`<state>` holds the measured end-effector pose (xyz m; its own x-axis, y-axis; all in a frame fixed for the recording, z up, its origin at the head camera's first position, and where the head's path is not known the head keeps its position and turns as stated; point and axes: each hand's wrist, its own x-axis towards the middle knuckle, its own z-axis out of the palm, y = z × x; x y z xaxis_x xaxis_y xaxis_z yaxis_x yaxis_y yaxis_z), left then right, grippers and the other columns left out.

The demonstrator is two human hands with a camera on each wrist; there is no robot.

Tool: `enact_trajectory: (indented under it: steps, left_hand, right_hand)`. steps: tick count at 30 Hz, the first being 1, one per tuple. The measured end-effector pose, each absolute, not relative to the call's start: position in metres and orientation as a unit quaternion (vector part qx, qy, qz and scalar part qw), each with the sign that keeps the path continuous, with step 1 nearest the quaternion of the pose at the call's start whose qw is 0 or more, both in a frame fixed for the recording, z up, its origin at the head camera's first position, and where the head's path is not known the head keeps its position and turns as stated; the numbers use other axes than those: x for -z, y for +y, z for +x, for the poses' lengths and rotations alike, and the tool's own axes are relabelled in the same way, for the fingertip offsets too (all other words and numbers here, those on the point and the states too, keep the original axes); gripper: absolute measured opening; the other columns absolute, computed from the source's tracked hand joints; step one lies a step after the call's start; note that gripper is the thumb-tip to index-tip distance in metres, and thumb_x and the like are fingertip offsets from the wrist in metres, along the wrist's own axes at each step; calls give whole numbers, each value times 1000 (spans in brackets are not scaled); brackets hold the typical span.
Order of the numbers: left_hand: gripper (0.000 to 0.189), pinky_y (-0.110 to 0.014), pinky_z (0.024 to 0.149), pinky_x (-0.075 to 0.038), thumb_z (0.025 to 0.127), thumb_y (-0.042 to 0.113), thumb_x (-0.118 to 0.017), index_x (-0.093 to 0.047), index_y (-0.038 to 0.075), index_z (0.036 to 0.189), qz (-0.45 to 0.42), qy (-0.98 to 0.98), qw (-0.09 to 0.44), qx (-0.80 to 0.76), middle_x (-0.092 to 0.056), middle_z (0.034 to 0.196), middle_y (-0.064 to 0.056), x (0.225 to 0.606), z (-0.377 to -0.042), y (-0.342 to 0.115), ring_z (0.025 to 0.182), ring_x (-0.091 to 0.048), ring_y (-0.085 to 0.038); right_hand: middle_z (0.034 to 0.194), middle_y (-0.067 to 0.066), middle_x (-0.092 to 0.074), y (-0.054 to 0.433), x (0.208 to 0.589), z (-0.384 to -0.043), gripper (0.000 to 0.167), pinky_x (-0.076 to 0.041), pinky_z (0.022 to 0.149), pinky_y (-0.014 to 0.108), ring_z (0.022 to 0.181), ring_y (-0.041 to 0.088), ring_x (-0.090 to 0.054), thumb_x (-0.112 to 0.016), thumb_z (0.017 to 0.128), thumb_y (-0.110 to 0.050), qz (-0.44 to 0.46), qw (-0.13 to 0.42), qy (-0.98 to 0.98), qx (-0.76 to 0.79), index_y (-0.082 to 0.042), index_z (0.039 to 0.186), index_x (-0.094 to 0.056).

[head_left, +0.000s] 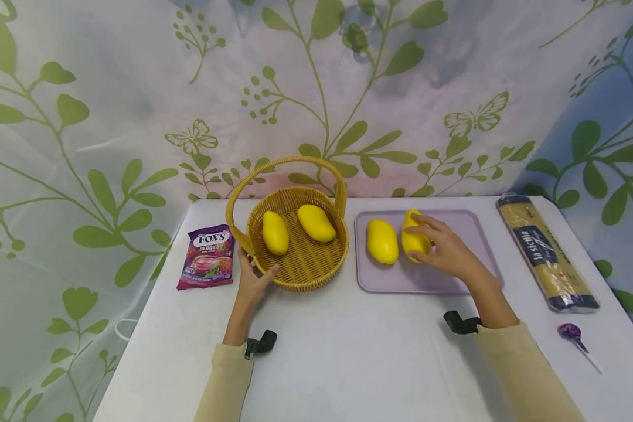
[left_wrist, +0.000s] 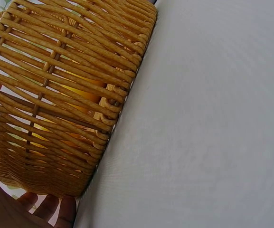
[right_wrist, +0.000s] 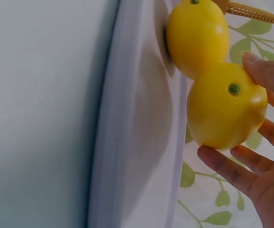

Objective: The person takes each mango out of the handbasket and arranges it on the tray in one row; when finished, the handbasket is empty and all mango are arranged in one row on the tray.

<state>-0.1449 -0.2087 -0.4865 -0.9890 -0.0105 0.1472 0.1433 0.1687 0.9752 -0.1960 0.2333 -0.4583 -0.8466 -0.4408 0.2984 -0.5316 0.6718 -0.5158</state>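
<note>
My left hand [head_left: 254,283] grips the near left side of a round wicker basket [head_left: 300,278], thumb at its rim and fingers along its outer wall. Inside the basket lie two yellow mangoes, one on the left [head_left: 275,233] and one on the right [head_left: 316,223]. With thumb and fingers, my right hand [head_left: 445,249] holds another mango [right_wrist: 222,109] by its sides over the lilac tray [head_left: 427,285]. The right wrist view shows that mango raised above the tray. Just left of it, a second mango [head_left: 382,242] rests on the tray.
A purple bag of Fox's candy [head_left: 208,258] lies left of the basket. Right of the tray are a pack of spaghetti [head_left: 545,252] and a lollipop [head_left: 571,332]. The basket's tall handle [head_left: 285,161] arches up at the back, near the patterned curtain [head_left: 390,129].
</note>
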Motion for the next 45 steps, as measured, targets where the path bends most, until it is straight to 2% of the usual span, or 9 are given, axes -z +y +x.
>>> enact_trajectory:
  steps: [6,11,17,21,33,38,45]
  left_hand:
    - [104,-58,112,-32,85,11,-67,8,13,157,-42,-763,58,643,-14,156,-26,487,-145,-208,139,-30,-48]
    - [104,-58,112,-32,84,11,-67,8,13,157,-46,-764,64,641,-13,156,-27,487,-147,-209,138,-30,-49]
    - [104,-57,112,-32,85,13,-67,8,12,157,-36,-771,59,633,-13,157,-25,485,-146,-208,139,-29,-47]
    - [104,-57,112,-32,85,14,-67,8,15,157,-29,-773,55,631,-14,157,-24,483,-144,-207,138,-31,-47]
    - [104,-57,111,-33,84,14,-67,7,16,157,-23,-770,48,635,-16,155,-25,484,-146,-205,133,-37,-50]
    - [104,-56,112,-33,86,15,-67,9,16,157,-25,-774,39,631,-15,157,-24,484,-146,-204,135,-36,-49]
    - [103,-57,110,-32,84,9,-66,8,10,156,-42,-765,66,640,-13,156,-27,484,-146,-205,138,-30,-48]
  right_hand:
    - [148,24,-42,232,461,-196,53,-44,95,60,132,49,-38,-81,78,-13,271,59,-911,-307,-3,127,-63]
    - [148,25,-42,231,460,-198,55,-39,100,65,132,50,-37,-82,77,-12,273,52,-910,-306,-2,127,-62]
    - [151,23,-39,227,459,-199,56,-30,107,68,138,50,-30,-81,79,-14,255,-1,-917,-307,-3,130,-60]
    - [153,23,-37,224,458,-199,57,-26,109,68,141,50,-27,-81,80,-15,244,-23,-920,-307,-3,131,-60]
    - [156,20,-33,225,459,-200,62,-22,112,67,145,48,-20,-79,82,-19,239,-44,-923,-300,-5,137,-55]
    - [157,18,-32,227,459,-199,64,-21,112,67,146,47,-19,-79,82,-19,241,-39,-919,-308,-4,139,-54]
    - [156,19,-33,224,458,-198,62,-21,112,67,144,50,-20,-78,83,-17,256,-26,-916,-307,-4,139,-54]
